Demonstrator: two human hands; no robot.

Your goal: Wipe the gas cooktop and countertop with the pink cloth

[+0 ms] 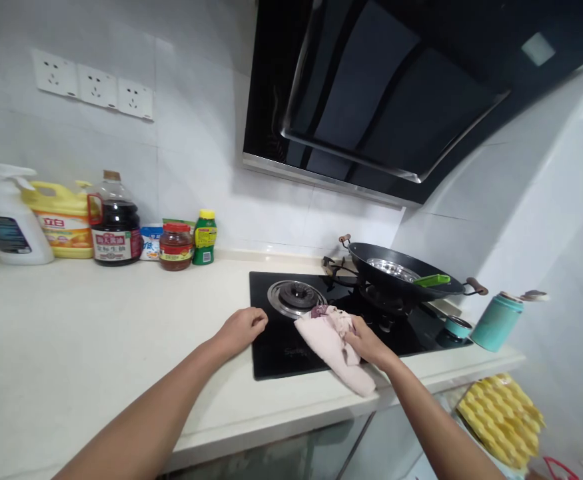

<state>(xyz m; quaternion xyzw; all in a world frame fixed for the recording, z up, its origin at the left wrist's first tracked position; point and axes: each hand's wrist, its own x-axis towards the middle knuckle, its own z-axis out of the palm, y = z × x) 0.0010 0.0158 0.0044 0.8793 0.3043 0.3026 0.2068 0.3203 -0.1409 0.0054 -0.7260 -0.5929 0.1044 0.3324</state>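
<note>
My right hand (364, 340) grips a pale pink cloth (324, 337), bunched up on the black glass gas stove (276, 350). One end of the cloth hangs over the stove's front edge onto the counter. Just behind the cloth lies the left burner (297, 295), its ring bare of any pot. At the stove's left edge my left hand (244, 328) rests with its fingers curled in, and nothing shows in it. A black wok (396, 267) with wooden handles sits over the right burner, holding a metal strainer-like dish (388, 268) and a green-handled utensil (432, 281).
Along the wall at left stand a white spray bottle (16, 220), a yellow detergent jug (66, 227), a soy sauce bottle (116, 227), a red-lidded jar (176, 248) and a green bottle (204, 239). A teal flask (498, 323) and teal cup (458, 327) are at right. The range hood (371, 93) hangs overhead.
</note>
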